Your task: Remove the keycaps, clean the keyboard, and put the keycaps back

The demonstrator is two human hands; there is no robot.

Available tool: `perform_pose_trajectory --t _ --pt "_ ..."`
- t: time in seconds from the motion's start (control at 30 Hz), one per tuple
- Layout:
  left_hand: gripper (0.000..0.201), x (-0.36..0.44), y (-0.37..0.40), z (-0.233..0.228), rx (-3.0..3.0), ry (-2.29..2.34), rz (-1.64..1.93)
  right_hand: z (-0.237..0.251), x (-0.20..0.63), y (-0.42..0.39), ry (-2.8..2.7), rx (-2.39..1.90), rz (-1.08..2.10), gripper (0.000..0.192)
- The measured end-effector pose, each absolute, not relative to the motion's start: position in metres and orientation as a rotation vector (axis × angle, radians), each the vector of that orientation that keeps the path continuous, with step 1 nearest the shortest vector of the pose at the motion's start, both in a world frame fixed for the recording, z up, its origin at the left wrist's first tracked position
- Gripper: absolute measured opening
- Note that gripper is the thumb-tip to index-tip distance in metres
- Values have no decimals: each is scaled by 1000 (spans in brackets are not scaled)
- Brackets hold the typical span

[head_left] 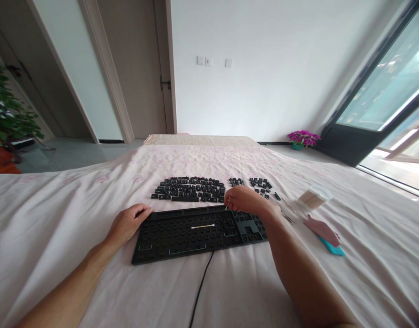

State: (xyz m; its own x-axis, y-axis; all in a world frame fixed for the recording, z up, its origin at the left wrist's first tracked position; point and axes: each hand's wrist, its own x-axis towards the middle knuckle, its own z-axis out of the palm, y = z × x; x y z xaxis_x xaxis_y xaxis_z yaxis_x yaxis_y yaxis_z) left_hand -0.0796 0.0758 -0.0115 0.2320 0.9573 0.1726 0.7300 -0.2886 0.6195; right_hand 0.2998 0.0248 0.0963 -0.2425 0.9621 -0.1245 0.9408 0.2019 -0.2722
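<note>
Hands at far edge of keyboard

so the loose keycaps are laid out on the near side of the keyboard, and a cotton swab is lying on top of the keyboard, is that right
Not quite: the loose keycaps lie beyond the far edge of the keyboard, as the head view shows. A cotton swab is indeed lying on top of it.
</note>
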Motion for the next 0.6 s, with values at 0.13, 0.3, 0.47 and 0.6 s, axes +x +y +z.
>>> perform_pose_trajectory --t 0.13,0.3,0.47,0.6 --pt "38 -80 76 -12 2106 1560 733 99 311 25 -2205 -1942 517 29" --pt "37 -81 78 -13 2108 1572 716 97 325 26 -2119 -1968 419 29" --pt "37 -82 78 -14 2108 1563 722 94 325 24 -2190 -1993 328 26" --pt "38 -83 78 -15 2108 1553 728 91 326 25 -2202 -2006 277 26"
